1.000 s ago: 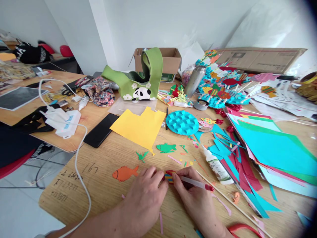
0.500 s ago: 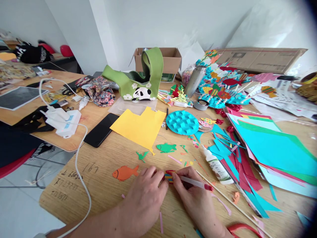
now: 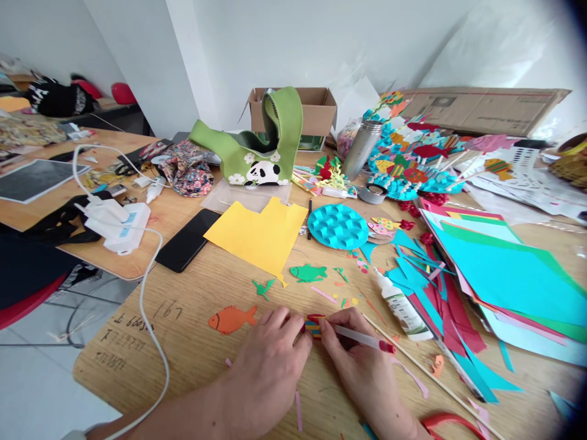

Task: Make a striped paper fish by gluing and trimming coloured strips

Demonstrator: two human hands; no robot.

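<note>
Between my hands lies a small striped paper piece [image 3: 313, 329] in red, blue and yellow, largely covered by fingers. My left hand [image 3: 275, 360] has its fingers closed on the left end of this piece. My right hand [image 3: 362, 360] pinches at its right end, and a pen with a clear barrel and red end [image 3: 367, 338] rests in the same hand, pointing right. An orange paper fish [image 3: 229, 319] lies left of my left hand. Beyond the hands are a green paper fish [image 3: 308, 273] and a yellow paper sheet [image 3: 257, 235].
A white glue bottle [image 3: 406, 308], a thin wooden stick [image 3: 426, 370] and red handles [image 3: 452, 421] are at the right. Coloured sheets [image 3: 518, 263] are stacked farther right. A black phone [image 3: 188, 240] and a white cable [image 3: 144, 305] lie left. A green panda bag [image 3: 257, 153] stands behind.
</note>
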